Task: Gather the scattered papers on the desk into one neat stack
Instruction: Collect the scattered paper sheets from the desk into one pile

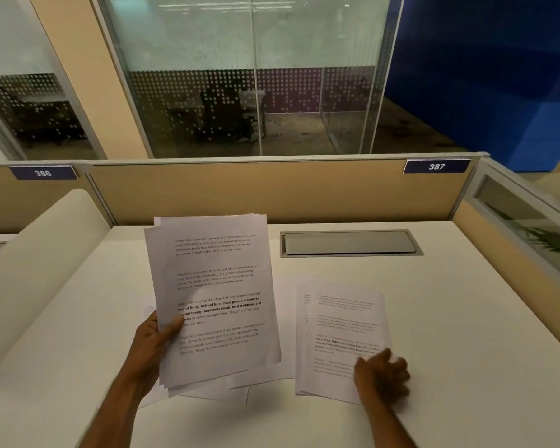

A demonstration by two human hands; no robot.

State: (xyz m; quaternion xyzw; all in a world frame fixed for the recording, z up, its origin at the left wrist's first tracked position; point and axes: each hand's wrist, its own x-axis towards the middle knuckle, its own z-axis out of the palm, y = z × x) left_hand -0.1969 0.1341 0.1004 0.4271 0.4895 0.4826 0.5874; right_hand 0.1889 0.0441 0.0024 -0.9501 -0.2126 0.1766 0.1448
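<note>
My left hand (pixel 154 342) grips a bundle of several printed sheets (pixel 212 295) by its left edge and holds it raised above the white desk (pixel 466 318), printed side toward me. More loose sheets (pixel 240 388) lie flat beneath the bundle, partly hidden by it. To the right, a small pile of printed papers (pixel 340 331) rests on the desk, its sheets slightly offset. My right hand (pixel 382 375) is blurred and lies on the lower right corner of that pile, fingers curled; whether it pinches a sheet is unclear.
A grey cable-access flap (pixel 349 242) is set into the desk at the back right. Tan partition panels (pixel 256 195) with number plates 386 and 387 enclose the desk at the back and right. A white curved divider (pixel 29 270) rises on the left.
</note>
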